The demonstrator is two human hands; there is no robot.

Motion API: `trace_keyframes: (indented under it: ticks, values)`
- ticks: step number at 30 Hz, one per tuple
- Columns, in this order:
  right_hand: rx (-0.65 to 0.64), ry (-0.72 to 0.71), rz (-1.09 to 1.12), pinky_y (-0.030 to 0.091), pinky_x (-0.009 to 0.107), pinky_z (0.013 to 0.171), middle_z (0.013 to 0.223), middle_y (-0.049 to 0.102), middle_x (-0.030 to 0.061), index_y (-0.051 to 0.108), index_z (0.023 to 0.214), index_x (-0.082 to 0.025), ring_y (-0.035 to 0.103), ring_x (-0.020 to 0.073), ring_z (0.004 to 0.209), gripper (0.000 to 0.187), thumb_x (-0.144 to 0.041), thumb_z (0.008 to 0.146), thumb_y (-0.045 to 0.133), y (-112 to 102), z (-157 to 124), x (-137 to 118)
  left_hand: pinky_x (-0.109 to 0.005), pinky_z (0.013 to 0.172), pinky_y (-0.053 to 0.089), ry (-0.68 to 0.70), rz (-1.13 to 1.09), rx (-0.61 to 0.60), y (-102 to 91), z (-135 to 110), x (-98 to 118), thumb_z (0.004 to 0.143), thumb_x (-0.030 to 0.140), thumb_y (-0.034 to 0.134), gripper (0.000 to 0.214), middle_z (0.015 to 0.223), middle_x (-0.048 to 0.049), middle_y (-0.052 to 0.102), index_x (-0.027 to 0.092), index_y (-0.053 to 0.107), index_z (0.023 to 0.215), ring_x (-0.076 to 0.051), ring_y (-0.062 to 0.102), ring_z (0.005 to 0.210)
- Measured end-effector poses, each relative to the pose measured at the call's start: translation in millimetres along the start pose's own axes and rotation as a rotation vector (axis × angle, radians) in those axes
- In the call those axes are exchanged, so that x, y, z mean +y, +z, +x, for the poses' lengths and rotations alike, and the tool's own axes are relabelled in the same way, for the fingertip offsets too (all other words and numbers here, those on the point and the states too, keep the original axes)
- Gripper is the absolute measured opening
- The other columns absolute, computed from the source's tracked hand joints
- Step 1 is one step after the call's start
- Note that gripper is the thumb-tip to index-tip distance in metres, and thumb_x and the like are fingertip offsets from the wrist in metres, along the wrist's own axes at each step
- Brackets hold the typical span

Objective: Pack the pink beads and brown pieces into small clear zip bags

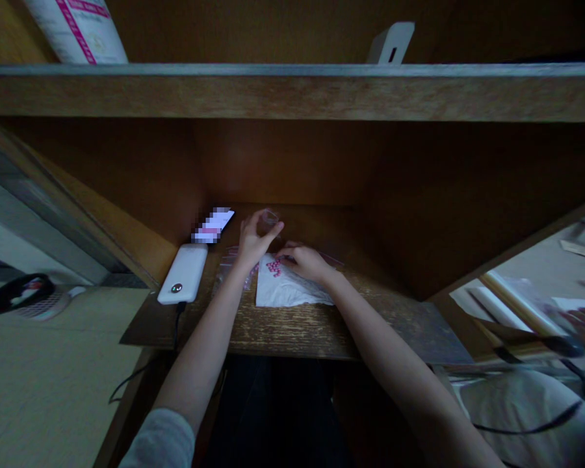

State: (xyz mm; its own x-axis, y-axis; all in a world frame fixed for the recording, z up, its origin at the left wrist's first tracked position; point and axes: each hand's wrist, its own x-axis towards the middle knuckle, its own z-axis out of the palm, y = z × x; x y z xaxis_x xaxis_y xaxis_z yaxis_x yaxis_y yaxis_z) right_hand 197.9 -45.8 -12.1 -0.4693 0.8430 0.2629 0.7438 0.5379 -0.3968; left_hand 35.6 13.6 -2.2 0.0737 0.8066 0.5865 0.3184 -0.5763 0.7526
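A white bag (pixel 287 290) with pink print lies flat on the wooden desk (pixel 273 331). The right hand (pixel 306 262) rests on its top edge with fingers bent down, though I cannot tell whether it grips the edge. Just beside it, the left hand (pixel 252 240) pinches a small clear piece (pixel 270 218) in its fingertips above the desk, with a power bank (pixel 182 274) and a lit phone (pixel 214 225) lying further left.
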Motion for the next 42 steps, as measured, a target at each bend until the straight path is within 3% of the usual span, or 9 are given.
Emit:
trace_keyframes:
  ticks: [18,21,25,29,34,42]
  values:
    - [0.055,-0.002,0.040,0.042,0.027,0.077,0.092,0.065,0.0057,0.067,0.094,-0.018,0.057,0.0167,0.086,0.014,-0.020,0.087,0.054,-7,-1,7,-0.042,0.093,0.044,0.012,0.059,-0.028,-2.7,-3,7,0.077,0.045,0.067,0.037,0.110,-0.0058,0.064,0.027,0.060,0.109,-0.024,0.056,0.108]
    - [0.179,0.019,0.076,0.042,0.027,0.076,0.092,0.065,0.0054,0.066,0.093,-0.019,0.057,0.0164,0.084,0.014,-0.022,0.089,0.053,-21,-4,10,-0.042,0.094,0.043,0.050,0.121,-0.050,-3.4,-4,10,0.076,0.044,0.068,0.038,0.110,-0.0054,0.064,0.027,0.059,0.110,-0.025,0.055,0.108]
    - [0.455,0.091,0.155,0.042,0.027,0.070,0.086,0.063,0.0049,0.065,0.091,-0.018,0.056,0.0159,0.077,0.016,-0.029,0.089,0.054,-42,-11,7,-0.044,0.095,0.041,0.105,0.178,-0.111,-2.3,-8,16,0.076,0.043,0.069,0.040,0.111,-0.0052,0.064,0.027,0.058,0.111,-0.026,0.054,0.107]
    - [0.651,0.118,0.250,0.043,0.028,0.067,0.086,0.063,0.0047,0.065,0.089,-0.018,0.055,0.0154,0.074,0.019,-0.034,0.089,0.054,-51,-13,0,-0.041,0.094,0.042,0.191,0.189,-0.203,0.9,-14,25,0.076,0.044,0.068,0.044,0.113,-0.0047,0.063,0.026,0.056,0.114,-0.024,0.053,0.106]
    - [0.577,0.063,0.335,0.043,0.027,0.066,0.085,0.063,0.0036,0.065,0.089,-0.019,0.056,0.0147,0.073,0.018,-0.035,0.088,0.056,-47,-9,-8,-0.038,0.093,0.042,0.252,0.195,-0.319,2.9,-17,33,0.076,0.044,0.068,0.047,0.113,-0.0052,0.062,0.023,0.054,0.116,-0.023,0.054,0.104]
    - [0.507,0.033,0.294,0.043,0.029,0.066,0.082,0.062,0.0034,0.066,0.090,-0.020,0.055,0.0153,0.071,0.017,-0.033,0.088,0.056,-46,-9,-11,-0.038,0.093,0.041,0.248,0.170,-0.327,2.4,-15,34,0.076,0.040,0.070,0.045,0.111,-0.0063,0.063,0.021,0.056,0.114,-0.023,0.055,0.104]
